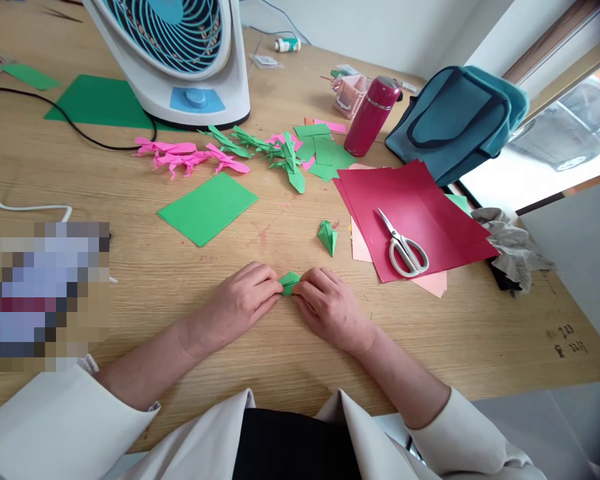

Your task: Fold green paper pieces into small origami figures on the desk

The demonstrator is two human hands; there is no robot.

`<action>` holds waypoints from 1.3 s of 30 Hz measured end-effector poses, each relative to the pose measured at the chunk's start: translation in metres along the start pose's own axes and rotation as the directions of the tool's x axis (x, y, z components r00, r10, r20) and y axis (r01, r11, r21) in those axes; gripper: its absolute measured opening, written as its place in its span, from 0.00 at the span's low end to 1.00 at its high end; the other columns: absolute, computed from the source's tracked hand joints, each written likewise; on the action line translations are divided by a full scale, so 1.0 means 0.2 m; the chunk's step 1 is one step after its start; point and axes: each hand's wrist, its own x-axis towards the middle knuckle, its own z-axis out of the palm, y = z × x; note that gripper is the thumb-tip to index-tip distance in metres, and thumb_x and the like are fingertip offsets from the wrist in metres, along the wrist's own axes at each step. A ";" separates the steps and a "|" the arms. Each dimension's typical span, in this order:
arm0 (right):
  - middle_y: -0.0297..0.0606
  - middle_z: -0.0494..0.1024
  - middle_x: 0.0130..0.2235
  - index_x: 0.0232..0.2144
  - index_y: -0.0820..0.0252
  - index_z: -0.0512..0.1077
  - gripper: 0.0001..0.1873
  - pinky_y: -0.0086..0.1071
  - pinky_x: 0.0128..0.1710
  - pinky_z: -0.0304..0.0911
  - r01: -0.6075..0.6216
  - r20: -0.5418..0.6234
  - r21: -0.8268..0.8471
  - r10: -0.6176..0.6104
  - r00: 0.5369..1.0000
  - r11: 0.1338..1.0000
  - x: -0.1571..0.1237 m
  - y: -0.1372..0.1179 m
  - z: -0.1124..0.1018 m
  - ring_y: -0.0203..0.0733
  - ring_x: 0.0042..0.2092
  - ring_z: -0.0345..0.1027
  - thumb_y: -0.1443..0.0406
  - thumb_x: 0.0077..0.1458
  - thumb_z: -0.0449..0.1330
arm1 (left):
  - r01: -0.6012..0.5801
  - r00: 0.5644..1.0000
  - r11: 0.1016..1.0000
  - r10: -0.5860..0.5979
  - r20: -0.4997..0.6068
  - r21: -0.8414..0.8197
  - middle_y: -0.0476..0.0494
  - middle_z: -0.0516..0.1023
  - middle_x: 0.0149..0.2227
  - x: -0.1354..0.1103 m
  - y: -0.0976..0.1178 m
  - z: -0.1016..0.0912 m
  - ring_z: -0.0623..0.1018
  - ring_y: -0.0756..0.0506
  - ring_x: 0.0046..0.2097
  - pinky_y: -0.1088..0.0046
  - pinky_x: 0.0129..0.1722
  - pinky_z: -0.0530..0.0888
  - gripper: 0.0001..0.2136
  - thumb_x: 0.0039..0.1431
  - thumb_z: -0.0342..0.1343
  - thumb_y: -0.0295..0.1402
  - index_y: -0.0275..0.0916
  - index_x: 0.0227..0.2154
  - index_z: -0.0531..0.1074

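A small folded piece of green paper (291,281) is pinched between my two hands, low over the wooden table. My left hand (247,293) grips its left end with fingers closed. At its right end, my right hand (327,307) holds on with thumb and fingers pressed together, hiding that part of the paper. Just beyond my right hand lies another small folded green paper piece (327,237), standing apart. Farther off to the left is a flat green paper sheet (207,209).
White-handled scissors (405,250) lie on red paper sheets (420,200) at right. Pink folded paper figures (180,157) and green ones (290,163) sit below a fan (195,100). A red bottle (373,117) stands near a teal bag (455,127). A blurred-out object (45,293) is at left.
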 end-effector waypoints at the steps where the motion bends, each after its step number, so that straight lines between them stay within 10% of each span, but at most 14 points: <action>1: 0.42 0.73 0.36 0.35 0.60 0.72 0.11 0.38 0.42 0.65 -0.008 -0.003 0.014 0.008 1.000 1.000 0.00 0.00 0.00 0.44 0.39 0.64 0.66 0.68 0.51 | 0.000 1.000 1.000 0.000 0.001 -0.007 0.43 0.74 0.37 0.00 0.00 0.00 0.73 0.45 0.42 0.69 0.43 0.73 0.07 0.68 0.51 0.24 0.36 0.37 0.74; 21: 0.37 0.72 0.36 0.37 0.58 0.68 0.05 0.34 0.38 0.60 -0.220 -0.028 0.218 0.231 0.973 0.951 0.03 0.00 0.02 0.41 0.37 0.65 0.72 0.60 0.58 | 0.191 0.980 0.980 -0.187 0.061 -0.061 0.48 0.73 0.33 0.03 0.00 0.00 0.74 0.47 0.36 0.71 0.37 0.69 0.05 0.66 0.51 0.25 0.39 0.34 0.69; 39: 0.45 0.75 0.43 0.48 0.57 0.75 0.14 0.40 0.41 0.67 0.068 -0.016 0.003 -0.068 0.998 0.998 -0.03 0.02 0.00 0.45 0.40 0.66 0.71 0.67 0.52 | 0.182 0.980 0.982 -0.185 0.069 0.049 0.48 0.71 0.33 0.04 -0.01 0.03 0.74 0.46 0.35 0.69 0.35 0.68 0.05 0.66 0.50 0.26 0.39 0.35 0.69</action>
